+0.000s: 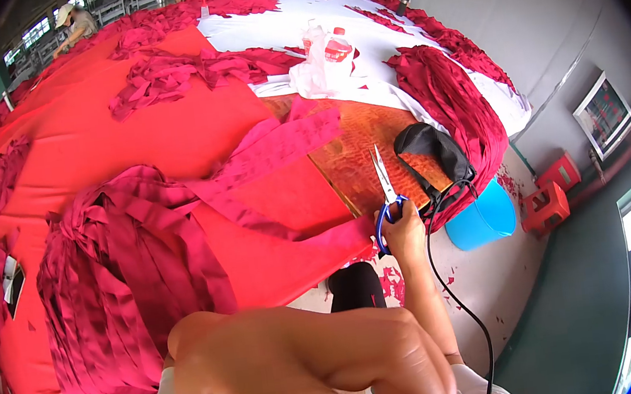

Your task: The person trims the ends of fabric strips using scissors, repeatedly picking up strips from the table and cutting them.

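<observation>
My right hand (403,230) is closed around the blue handles of a pair of scissors (384,177), whose metal blades point away from me over a brown wooden board (359,134). My left hand (295,363) is very close to the camera and fills the bottom middle. Its fingers are curled, and the fingertips lie out of sight, so anything in them is hidden. Left of the scissors, dark red fabric strips (271,151) trail across bright red cloth (191,133) from a large gathered bundle of strips (122,273).
A black bag (434,148) with a cord lies by the board's right edge. Beyond it are bottles (337,46) and a white plastic bag (308,77). A blue bucket (483,217) and red stools (546,206) stand on the floor. Other people (76,26) are at the table's far side.
</observation>
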`<state>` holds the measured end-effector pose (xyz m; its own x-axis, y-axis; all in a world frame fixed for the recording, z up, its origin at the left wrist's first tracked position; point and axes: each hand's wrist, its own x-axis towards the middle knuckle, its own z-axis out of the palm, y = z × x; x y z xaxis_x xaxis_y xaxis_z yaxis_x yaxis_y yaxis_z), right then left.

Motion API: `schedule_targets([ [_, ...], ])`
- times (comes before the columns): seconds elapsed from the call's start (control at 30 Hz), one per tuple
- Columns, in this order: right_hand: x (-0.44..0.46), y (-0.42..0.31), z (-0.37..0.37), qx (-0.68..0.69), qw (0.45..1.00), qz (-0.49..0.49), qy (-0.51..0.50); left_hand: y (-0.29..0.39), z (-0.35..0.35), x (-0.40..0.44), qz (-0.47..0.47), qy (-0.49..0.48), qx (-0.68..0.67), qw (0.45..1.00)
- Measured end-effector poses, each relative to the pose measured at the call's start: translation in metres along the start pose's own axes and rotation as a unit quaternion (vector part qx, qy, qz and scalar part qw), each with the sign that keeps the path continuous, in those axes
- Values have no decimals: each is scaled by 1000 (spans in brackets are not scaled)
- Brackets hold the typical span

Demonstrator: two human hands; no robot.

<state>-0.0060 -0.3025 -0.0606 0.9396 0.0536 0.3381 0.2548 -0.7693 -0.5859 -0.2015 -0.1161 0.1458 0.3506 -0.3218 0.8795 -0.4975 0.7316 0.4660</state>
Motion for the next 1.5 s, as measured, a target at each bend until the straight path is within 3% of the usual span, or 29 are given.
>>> schedule_targets([
  [0.03, 0, 0, 0, 1, 1000, -12, 10, -5, 0, 1, 11, -19, -95, 995],
  [0.07, -1, 1, 0, 0, 1000, -14, 10, -9, 13, -3, 24, 57, -110, 992],
  [0.1, -1, 1, 0, -1, 1000, -16, 11, -28, 33, -3, 26, 52, -107, 993],
  [0.13, -1, 1, -1, -1, 1000, -17, 11, -59, 56, 3, 201, 124, -179, 955],
  [0.17, -1, 0, -1, -4, 1000, -24, 15, -75, 67, 6, 367, 191, -246, 877],
  [0.2, -2, -1, -1, -6, 999, -29, 19, -74, 66, 6, 367, 187, -245, 878],
  [0.3, -1, -2, -1, -5, 1000, -9, 9, -54, 55, 2, 327, 168, -250, 896],
  [0.37, -1, -1, -1, -4, 1000, -9, 10, -9, 26, 7, 12, 128, -208, 970],
  [0.67, 0, 1, 1, -9, 1000, -3, 5, -20, 4, 6, -13, 68, -227, 971],
  [1.5, -1, -3, -1, -8, 1000, -3, 14, -18, -4, 7, 7, 50, -152, 987],
])
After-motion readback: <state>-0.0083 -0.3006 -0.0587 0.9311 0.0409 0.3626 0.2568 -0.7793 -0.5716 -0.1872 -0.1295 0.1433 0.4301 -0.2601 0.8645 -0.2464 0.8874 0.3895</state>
